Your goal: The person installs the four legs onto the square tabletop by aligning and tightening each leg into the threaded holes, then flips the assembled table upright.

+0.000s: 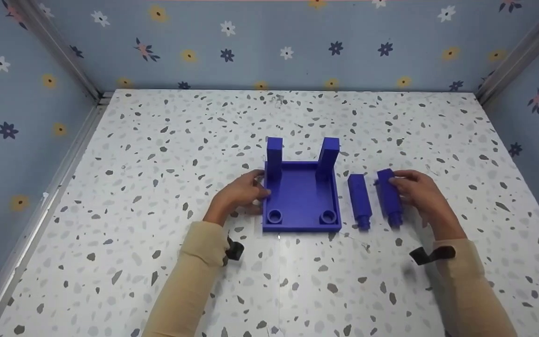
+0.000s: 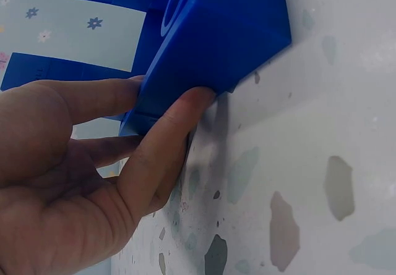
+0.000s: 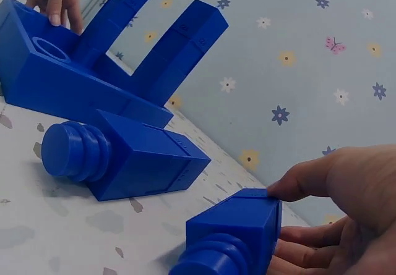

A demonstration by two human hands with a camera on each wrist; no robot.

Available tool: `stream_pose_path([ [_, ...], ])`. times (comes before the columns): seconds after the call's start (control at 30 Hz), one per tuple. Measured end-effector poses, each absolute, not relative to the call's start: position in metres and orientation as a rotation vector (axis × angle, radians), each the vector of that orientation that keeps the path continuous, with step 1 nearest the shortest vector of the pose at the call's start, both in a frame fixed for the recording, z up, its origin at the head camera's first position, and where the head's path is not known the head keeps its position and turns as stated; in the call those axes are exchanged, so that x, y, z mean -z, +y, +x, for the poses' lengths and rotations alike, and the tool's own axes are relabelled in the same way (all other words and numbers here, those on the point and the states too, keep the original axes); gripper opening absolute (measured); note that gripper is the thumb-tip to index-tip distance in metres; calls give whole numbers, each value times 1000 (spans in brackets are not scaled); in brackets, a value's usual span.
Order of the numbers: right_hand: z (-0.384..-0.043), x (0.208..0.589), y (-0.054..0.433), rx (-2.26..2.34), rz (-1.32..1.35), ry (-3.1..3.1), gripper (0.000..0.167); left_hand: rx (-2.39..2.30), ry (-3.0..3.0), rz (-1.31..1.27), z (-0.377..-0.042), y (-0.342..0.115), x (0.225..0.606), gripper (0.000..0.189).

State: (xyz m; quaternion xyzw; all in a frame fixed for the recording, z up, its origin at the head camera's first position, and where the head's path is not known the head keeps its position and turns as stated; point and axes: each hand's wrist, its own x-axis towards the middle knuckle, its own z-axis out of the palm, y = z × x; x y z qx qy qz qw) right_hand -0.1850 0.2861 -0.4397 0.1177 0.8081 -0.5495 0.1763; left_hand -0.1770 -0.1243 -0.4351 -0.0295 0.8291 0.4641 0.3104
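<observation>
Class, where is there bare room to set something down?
Free: speckled white table beyond the square purple tray, up to the flowered blue wall, and left of the left hand. Crowded: right of the tray, with two long purple pegs, one in the right hand.

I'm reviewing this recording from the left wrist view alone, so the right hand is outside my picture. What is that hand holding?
Observer: The right hand grips a loose post.
Operator: Does anything lie between that post and the tray?
Observer: Yes, a second loose post lies there on the table.
Operator: Do posts stand in both of the tray's corners nearest the person?
Observer: No, each of those two corners shows only an open ring.
</observation>
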Motion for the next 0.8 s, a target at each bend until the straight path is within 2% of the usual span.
stream_pose_path([
  [0.2, -185, 440, 286, 1709, 399, 2202, 64, -1277, 2174, -60, -177, -124, 436, 64],
  [0.6, -183, 435, 283, 1894, 397, 2126, 50, -1259, 2176, -80, -177, -124, 435, 63],
  [0.8, -180, 430, 278, 1960, 369, 2095, 48, -1261, 2176, -87, -177, -124, 436, 63],
])
